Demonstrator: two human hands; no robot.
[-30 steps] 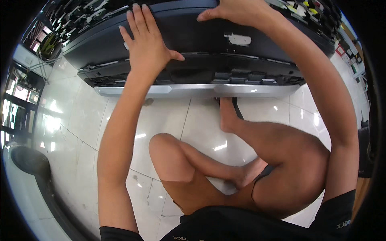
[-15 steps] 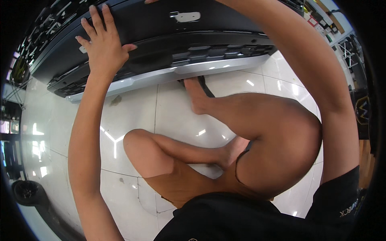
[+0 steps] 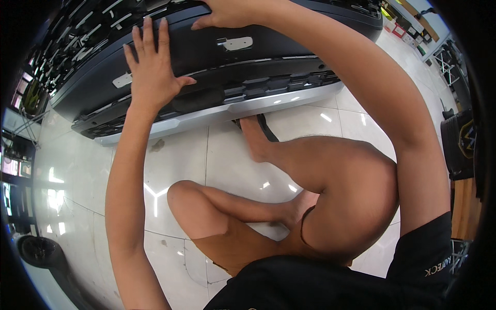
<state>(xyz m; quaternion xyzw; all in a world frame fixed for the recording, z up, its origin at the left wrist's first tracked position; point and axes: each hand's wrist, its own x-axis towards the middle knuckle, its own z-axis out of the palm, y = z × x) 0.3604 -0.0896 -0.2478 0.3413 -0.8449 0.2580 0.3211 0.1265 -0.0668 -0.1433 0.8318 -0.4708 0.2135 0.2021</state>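
Observation:
A black car front bumper [image 3: 199, 49] with a silver lower trim strip [image 3: 217, 112] spans the upper part of the view. My left hand [image 3: 155, 85] lies on its left part, palm down, fingers stretched and thumb out to the side. Beside that hand is a pale metal-like plate [image 3: 122, 80], partly covered by it. Another such plate [image 3: 237, 43] sits at the middle of the bumper. My right hand [image 3: 232, 11] is at the top edge over the bumper, its thumb spread outward; its other fingers are largely cut off. I see nothing held in either hand.
My bent legs [image 3: 336, 175] rest on the glossy tiled floor [image 3: 181, 160], one foot close under the trim. A black grille [image 3: 88, 39] rises at upper left. A car wheel [image 3: 39, 250] shows at lower left; boxes [image 3: 405, 33] stand at far right.
The view has shifted, so the bumper and floor appear lower. More of my right hand and its thumb now shows. My left hand stays at about the same place on the bumper.

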